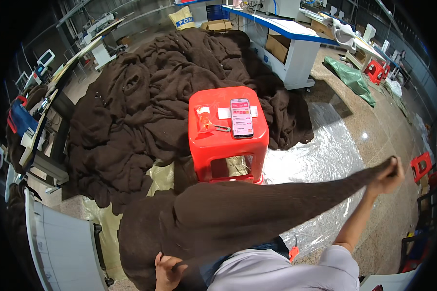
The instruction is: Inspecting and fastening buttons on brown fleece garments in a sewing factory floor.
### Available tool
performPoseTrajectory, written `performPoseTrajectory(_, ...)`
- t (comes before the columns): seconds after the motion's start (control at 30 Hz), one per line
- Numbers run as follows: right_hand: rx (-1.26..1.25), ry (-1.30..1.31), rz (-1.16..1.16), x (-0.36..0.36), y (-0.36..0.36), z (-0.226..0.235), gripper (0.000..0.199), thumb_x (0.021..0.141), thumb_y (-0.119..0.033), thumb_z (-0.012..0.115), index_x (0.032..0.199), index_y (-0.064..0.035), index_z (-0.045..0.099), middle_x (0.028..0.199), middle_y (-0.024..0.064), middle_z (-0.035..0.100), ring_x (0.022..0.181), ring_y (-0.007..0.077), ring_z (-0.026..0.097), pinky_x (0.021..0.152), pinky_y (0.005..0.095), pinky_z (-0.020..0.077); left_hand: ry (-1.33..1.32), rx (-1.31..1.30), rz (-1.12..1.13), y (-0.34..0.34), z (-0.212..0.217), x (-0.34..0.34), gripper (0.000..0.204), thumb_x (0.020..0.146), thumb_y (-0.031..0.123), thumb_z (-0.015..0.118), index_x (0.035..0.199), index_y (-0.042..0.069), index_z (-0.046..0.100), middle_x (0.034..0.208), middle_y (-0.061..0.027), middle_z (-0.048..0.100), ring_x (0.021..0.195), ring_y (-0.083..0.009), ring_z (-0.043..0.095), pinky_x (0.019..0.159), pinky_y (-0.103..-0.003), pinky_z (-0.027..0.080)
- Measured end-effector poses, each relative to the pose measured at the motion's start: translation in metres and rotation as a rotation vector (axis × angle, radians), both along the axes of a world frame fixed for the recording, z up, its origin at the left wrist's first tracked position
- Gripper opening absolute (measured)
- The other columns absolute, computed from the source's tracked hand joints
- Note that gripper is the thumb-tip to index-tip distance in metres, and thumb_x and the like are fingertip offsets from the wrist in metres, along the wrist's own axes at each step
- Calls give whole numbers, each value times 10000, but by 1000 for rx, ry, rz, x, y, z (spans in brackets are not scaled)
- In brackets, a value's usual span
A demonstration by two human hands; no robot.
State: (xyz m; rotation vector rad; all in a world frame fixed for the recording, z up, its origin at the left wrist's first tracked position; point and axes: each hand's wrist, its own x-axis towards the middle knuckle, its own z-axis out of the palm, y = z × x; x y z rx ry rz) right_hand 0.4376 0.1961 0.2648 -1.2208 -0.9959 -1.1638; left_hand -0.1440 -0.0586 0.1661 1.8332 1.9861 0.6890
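1. Across the lower middle of the frame, between the two hands, a brown cloth (247, 208) stretches; it is dark, finely ribbed, broad and rounded at left, tapering to a twisted point at right.
2. At middle right, the right hand (388, 175) is closed around that narrow end, arm reaching outward.
3. At bottom left of centre, the left hand (169, 271) has bent fingers against the cloth's lower edge; I cannot tell whether they pinch it.
4. Just beyond the cloth's upper edge, a red stool (223, 145) carries a phone (242, 119), an orange packet (204, 120) and small clippers (222, 128).
5. Behind it, a large fabric heap (150, 92) bounds the upper left; shiny plastic sheet (320, 140) and speckled floor (378, 126) spread rightward, below a blue-edged bench (277, 26).
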Motion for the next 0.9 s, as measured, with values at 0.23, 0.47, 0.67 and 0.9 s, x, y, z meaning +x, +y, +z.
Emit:
performPoseTrajectory(0.23,292,31,-103,102,-19,68,255,950,-238,710,1024,1,660,957,120,695,835,165,654,776,286,528,-234,223,-164,-27,104,-26,345,593,84,865,854,2,654,783,-102,661,685,-210,646,590,-317,481)
performPoseTrajectory(0.47,32,239,54,68,-3,68,239,958,-236,692,1026,-8,679,921,85,677,849,178,615,811,296,500,-655,220,-449,-4,136,-16,298,934,129,610,741,-97,605,726,-233,674,633,-333,682,547,-381,570)
performPoseTrajectory(0.67,-1072,487,868,-114,8,-17,134,915,-34,661,1048,-42,669,822,52,667,748,135,615,691,304,503,-617,-37,135,52,12,23,184,747,1,786,899,-57,699,836,-101,696,745,-179,666,656,-273,516)
performPoseTrajectory(0.9,-1759,-94,1378,-218,36,-102,262,882,17,577,1134,-51,597,1032,189,685,967,382,671,814,428,534,-696,-194,210,65,-61,50,150,849,-67,667,994,-57,704,902,-16,680,828,-60,600,742,-205,481)
